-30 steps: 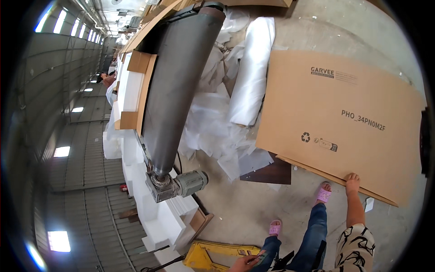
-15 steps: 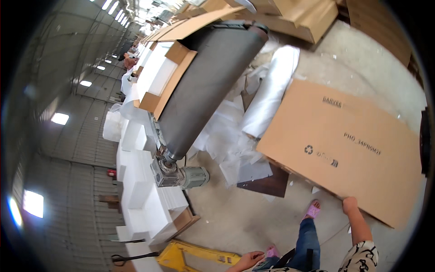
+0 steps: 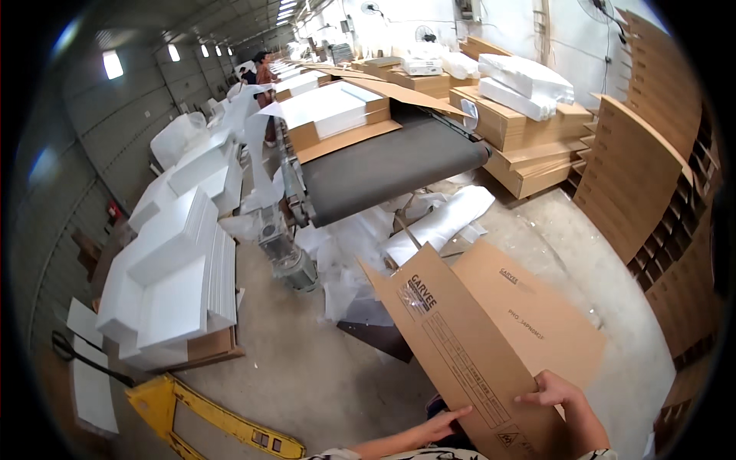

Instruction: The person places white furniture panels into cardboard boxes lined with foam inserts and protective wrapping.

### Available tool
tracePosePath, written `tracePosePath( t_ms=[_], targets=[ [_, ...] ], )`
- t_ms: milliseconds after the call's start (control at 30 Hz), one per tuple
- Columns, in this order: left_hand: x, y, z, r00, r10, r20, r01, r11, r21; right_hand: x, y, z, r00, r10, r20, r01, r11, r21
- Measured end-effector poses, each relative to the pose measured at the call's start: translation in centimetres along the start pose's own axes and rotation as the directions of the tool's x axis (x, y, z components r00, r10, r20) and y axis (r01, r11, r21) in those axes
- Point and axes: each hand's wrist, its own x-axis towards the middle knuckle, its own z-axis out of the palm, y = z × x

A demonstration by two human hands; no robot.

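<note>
A large brown cardboard carton (image 3: 460, 349) stands tilted in front of me, a long printed side facing me and a broad panel spreading out behind it to the right. My right hand (image 3: 556, 391) grips its right edge, the thumb laid over the printed side. At the lower left edge of the same carton is my left hand (image 3: 441, 425), a thumb or finger resting on the cardboard and the other fingers partly hidden.
Ahead, a dark conveyor belt (image 3: 383, 169) carries an open carton with white foam (image 3: 333, 107). White foam pieces (image 3: 172, 268) and a yellow pallet jack (image 3: 218, 414) are at left. A plastic film roll (image 3: 445, 222) lies beyond my carton. Cardboard stacks (image 3: 521, 123) stand at right.
The carton has gone from lying flat at my right to tilted up before me, its long side showing. My left hand has come onto it. The view has turned and lifted toward the conveyor.
</note>
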Motion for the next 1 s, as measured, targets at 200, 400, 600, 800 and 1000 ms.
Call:
tracePosePath(
  t_ms=[200, 400, 600, 800, 1000],
  targets=[
    [-9.2, -0.2, 0.3, 0.994, 0.062, -0.096, -0.039, 0.975, 0.218, -3.9, -6.1, 6.5, 0.985, -0.134, -0.109, 0.152, 0.973, 0.172],
    [-12.7, 2.1, 1.6, 0.985, 0.114, 0.13, -0.146, 0.95, 0.275, -7.9, -14.5, 8.6, 0.962, -0.217, -0.169, 0.195, 0.971, -0.136],
    [-14.1, 9.9, 1.8, 0.877, 0.304, 0.373, -0.416, 0.868, 0.271, -7.1, -27.4, 10.4, 0.851, -0.436, -0.292, 0.385, 0.897, -0.218],
    [-17.5, 23.3, 2.7, 0.721, 0.552, 0.419, -0.662, 0.728, 0.178, 2.1, -37.7, 6.0, 0.874, -0.425, -0.234, 0.322, 0.869, -0.376],
    [-15.1, 34.7, -0.2, 0.713, 0.571, 0.407, -0.684, 0.694, 0.225, 15.8, -41.9, 0.8, 0.749, -0.576, -0.326, 0.537, 0.817, -0.209]
  ],
)
